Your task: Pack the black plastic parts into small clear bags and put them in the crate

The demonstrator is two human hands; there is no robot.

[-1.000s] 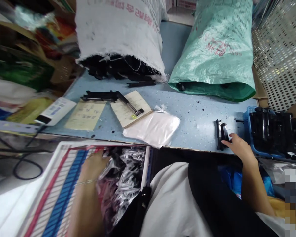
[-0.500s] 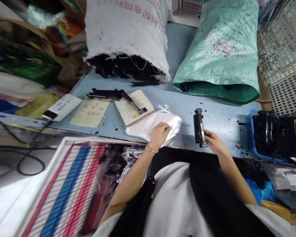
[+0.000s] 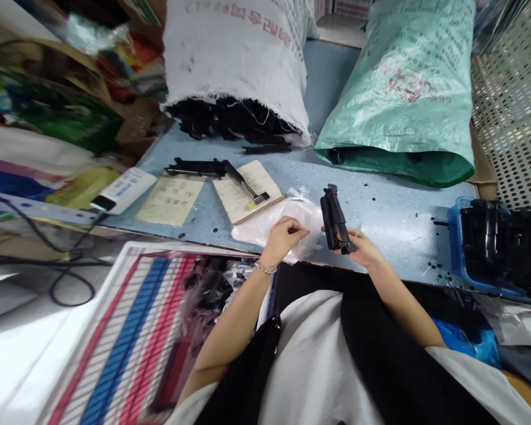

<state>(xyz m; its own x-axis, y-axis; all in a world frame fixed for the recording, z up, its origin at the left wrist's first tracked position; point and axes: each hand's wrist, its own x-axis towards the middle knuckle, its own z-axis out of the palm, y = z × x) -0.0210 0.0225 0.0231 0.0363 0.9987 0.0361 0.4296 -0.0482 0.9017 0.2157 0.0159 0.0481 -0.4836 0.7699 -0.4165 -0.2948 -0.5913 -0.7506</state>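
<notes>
Right hand [image 3: 361, 248] closed around the lower end of a long black plastic part [image 3: 335, 219], lifted just above the near edge of the blue bench [image 3: 380, 206] and tilted away toward the sacks. Left hand [image 3: 284, 235] pinching the top of a stack of clear plastic bags [image 3: 272, 223], just beside the part. Behind the bags, a small notebook [image 3: 243, 190] with a black tool lying across it. At the back, a white woven sack [image 3: 239, 53] spilling black pieces, beside a green sack [image 3: 402, 94]. At far right, a blue basket [image 3: 458, 248] heaped with black parts. Below left, a striped bag [image 3: 128, 330] with crumpled plastic inside.
</notes>
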